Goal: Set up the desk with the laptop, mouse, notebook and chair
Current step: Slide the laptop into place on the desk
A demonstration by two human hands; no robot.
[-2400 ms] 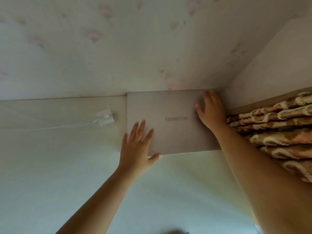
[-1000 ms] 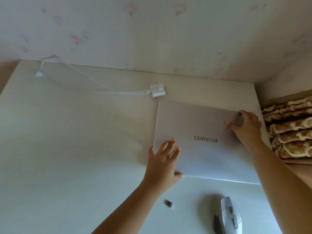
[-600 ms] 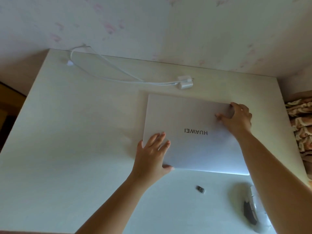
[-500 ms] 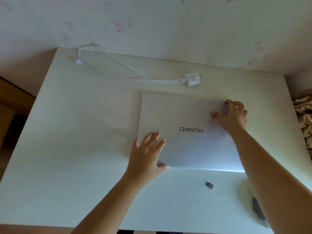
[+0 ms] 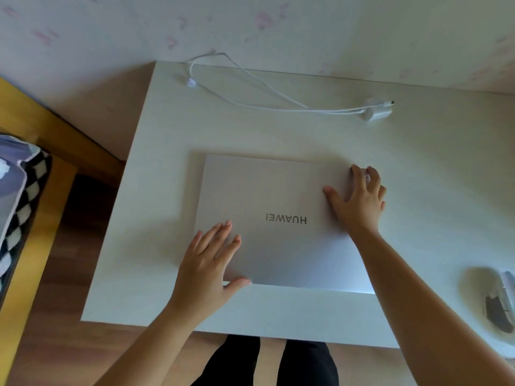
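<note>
Pale wallpaper (image 5: pixel 278 29) with faint pink marks backs the scene; a white desk (image 5: pixel 156 207) stands against it, over brown wood flooring (image 5: pixel 69 260).

Item 1: laptop (image 5: pixel 267 190), silver, lid closed, lying flat near the middle of the desk. Brand lettering on the lid reads upside down from the head view. Its near edge sits a little back from the desk's front edge.

Item 2: left hand (image 5: pixel 206 268), palm down on the laptop's near left corner, fingers spread and extended over the lid, thumb laid along the near edge. Not clasping anything.

Item 3: right hand (image 5: pixel 359 199), resting on the far right part of the lid, fingers loosely curled with the tips at the far right corner, thumb stretched out flat on the lid. Whether the fingertips hook over the edge cannot be told.

Item 4: mouse (image 5: pixel 501 305), light grey with dark side panel, on the desk at the right edge of view, well apart from the laptop; partly cut off and blurred.

Item 5: white charger (image 5: pixel 376 112) with its cable (image 5: pixel 250 87), lying on the far part of the desk; the cable loops toward the far left corner.

Item 6: checkered black-and-white fabric (image 5: pixel 25 196) on a yellow wooden frame (image 5: pixel 30 260), left of the desk.

Item 7: person's legs in dark trousers (image 5: pixel 306 366), below the desk's front edge.
</note>
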